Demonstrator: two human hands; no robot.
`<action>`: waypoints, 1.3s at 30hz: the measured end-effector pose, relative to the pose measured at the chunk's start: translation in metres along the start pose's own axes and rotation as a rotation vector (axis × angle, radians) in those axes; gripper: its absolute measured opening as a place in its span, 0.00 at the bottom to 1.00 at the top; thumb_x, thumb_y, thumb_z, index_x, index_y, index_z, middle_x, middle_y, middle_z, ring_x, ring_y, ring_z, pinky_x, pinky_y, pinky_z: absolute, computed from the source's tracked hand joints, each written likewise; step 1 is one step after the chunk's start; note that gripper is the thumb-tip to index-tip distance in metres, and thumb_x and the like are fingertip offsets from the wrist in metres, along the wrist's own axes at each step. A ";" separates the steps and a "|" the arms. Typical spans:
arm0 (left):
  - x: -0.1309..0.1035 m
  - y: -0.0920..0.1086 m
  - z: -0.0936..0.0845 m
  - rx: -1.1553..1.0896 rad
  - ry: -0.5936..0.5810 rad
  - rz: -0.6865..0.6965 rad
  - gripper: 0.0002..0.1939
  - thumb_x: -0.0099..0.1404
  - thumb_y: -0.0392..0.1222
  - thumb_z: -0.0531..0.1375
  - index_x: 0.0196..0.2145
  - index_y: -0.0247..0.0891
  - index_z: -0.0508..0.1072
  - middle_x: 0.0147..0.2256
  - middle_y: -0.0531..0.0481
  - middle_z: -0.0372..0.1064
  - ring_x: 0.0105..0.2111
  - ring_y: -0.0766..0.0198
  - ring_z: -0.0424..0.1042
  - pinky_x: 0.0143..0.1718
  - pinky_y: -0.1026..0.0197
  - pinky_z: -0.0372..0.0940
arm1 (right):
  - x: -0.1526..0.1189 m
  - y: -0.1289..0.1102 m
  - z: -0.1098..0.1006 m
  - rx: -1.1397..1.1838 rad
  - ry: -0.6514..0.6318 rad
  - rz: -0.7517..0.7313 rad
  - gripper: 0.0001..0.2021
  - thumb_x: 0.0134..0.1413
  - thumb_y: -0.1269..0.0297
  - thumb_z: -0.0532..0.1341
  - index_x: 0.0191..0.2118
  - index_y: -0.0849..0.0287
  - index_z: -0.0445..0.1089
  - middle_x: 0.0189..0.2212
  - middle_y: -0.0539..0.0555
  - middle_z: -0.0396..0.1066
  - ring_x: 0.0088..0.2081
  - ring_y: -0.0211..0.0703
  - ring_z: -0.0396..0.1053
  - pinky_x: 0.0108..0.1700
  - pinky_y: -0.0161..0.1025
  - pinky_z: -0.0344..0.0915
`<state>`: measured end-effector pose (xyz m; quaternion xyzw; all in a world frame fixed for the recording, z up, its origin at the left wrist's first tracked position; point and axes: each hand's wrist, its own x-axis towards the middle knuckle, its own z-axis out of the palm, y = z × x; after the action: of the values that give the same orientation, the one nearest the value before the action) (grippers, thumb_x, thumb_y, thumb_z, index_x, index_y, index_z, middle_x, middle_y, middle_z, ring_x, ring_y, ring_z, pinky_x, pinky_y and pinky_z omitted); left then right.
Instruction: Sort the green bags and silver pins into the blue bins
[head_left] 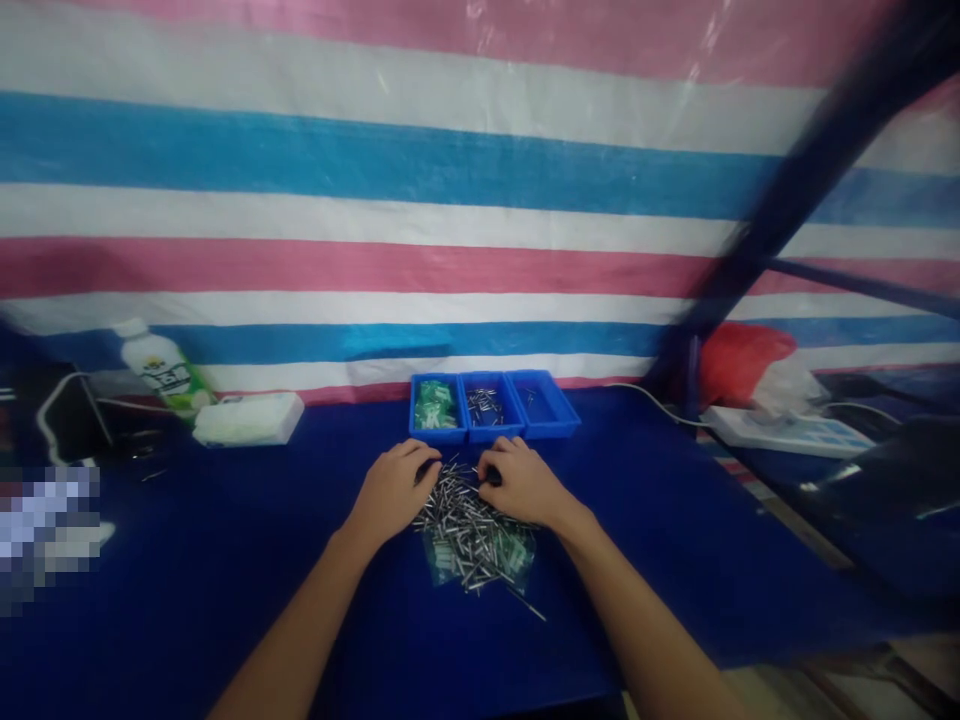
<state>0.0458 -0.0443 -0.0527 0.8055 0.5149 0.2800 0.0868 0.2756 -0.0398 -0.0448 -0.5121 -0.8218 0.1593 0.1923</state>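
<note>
A loose heap of thin silvery metal pins (469,525) lies on the blue tabletop (247,570), partly over clear greenish plastic bags (444,560). At the heap's upper left edge, my left hand (395,487) has its fingers curled, thumb towards the pins. My right hand (523,482) faces it at the upper right edge, its fingers bent in towards the thumb. Whatever either set of fingertips holds is too small or blurred to name. Just beyond the hands stand three joined blue bins: the left bin (438,436) with green-white packets, the middle bin (491,434) with metal pieces, the right bin (551,415) with a few thin pieces.
A white-and-green bottle (161,365) leans at the back left beside a tissue pack (255,418) and a dark phone-like object (75,412). On the right are a red bag (750,360), a white power strip (787,432) and a dark slanted post (772,210). A striped sheet (420,270) hangs behind.
</note>
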 end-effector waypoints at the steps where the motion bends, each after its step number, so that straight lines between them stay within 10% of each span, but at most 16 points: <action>1: 0.000 0.001 0.000 -0.004 0.000 0.007 0.10 0.71 0.40 0.57 0.45 0.42 0.78 0.45 0.49 0.75 0.45 0.57 0.74 0.49 0.53 0.67 | 0.000 0.000 0.000 -0.013 0.001 0.002 0.02 0.49 0.68 0.64 0.32 0.57 0.74 0.36 0.55 0.68 0.42 0.49 0.61 0.40 0.42 0.54; 20: -0.001 0.005 -0.002 -0.044 0.030 0.021 0.09 0.71 0.39 0.57 0.45 0.42 0.76 0.46 0.49 0.74 0.47 0.57 0.72 0.52 0.51 0.66 | 0.005 0.002 -0.012 0.276 0.080 -0.072 0.04 0.50 0.72 0.61 0.32 0.58 0.72 0.34 0.52 0.73 0.38 0.43 0.68 0.43 0.42 0.64; 29: -0.001 -0.001 0.003 -0.089 0.050 -0.001 0.08 0.70 0.39 0.58 0.44 0.43 0.77 0.44 0.51 0.75 0.46 0.58 0.73 0.48 0.54 0.67 | 0.012 0.012 -0.011 0.899 0.238 -0.012 0.17 0.56 0.62 0.65 0.52 0.53 0.70 0.35 0.53 0.77 0.37 0.45 0.73 0.43 0.47 0.68; 39: 0.000 -0.009 -0.002 -0.089 0.045 -0.020 0.09 0.70 0.38 0.57 0.44 0.41 0.77 0.44 0.48 0.75 0.46 0.57 0.74 0.48 0.53 0.67 | 0.014 0.017 -0.020 1.097 0.301 0.280 0.20 0.50 0.45 0.66 0.40 0.57 0.71 0.34 0.55 0.78 0.31 0.42 0.73 0.35 0.39 0.66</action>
<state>0.0375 -0.0407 -0.0553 0.7893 0.5118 0.3196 0.1137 0.2930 -0.0184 -0.0333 -0.4586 -0.5074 0.5107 0.5210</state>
